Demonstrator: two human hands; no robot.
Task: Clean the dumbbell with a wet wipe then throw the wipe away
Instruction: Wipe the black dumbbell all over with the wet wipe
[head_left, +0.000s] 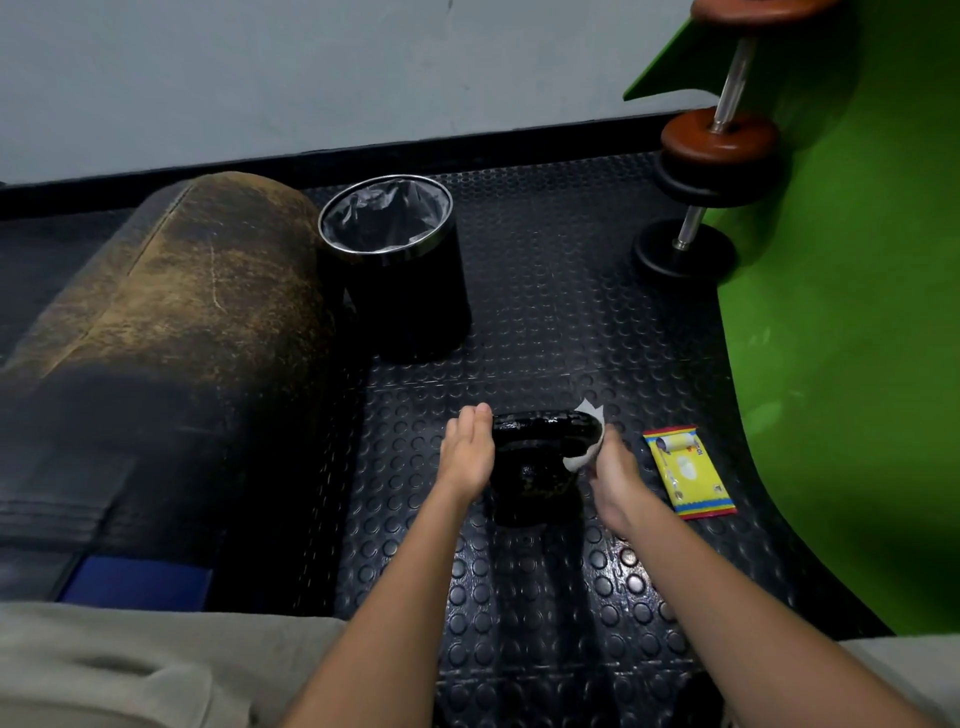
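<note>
Two hands working: left hand (467, 451) flat, steadying the dumbbell (540, 457); right hand (613, 467) pinches the wipe (587, 452). We'd wrap the handle fully, probably.

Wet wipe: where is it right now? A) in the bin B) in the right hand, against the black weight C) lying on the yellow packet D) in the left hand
B: the right hand holds the wet wipe against the side of the black weight, while the left hand rests flat on its other side.
</note>
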